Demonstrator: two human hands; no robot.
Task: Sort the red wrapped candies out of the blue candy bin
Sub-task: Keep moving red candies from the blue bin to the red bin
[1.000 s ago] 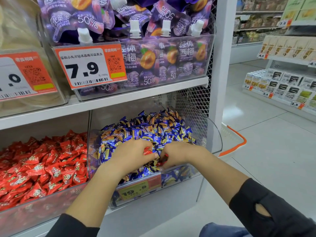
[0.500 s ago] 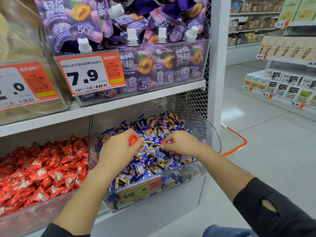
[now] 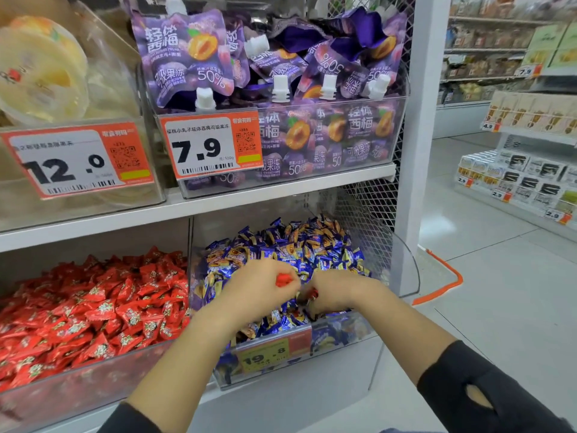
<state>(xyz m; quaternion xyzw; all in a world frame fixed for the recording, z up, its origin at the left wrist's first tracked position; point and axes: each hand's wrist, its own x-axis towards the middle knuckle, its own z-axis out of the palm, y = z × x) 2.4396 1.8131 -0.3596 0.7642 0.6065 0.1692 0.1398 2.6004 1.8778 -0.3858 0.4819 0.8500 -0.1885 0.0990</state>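
Both hands work over the blue candy bin [image 3: 402, 270], left hand [image 3: 256, 292] fingers pinching a red candy [image 3: 283, 280], right hand [image 3: 337, 295] curled around another [image 3: 313, 295], presumably bound for the red bin [image 3: 78, 379] at left.

Both hands are over the blue candy bin [image 3: 402, 270]. The left hand [image 3: 259, 292] pinches a red candy [image 3: 284, 280] at its fingertips, and just right of that grip the right hand [image 3: 337, 292] pinches a second red candy [image 3: 313, 295], blue candies [image 3: 296, 242] heaped beyond.
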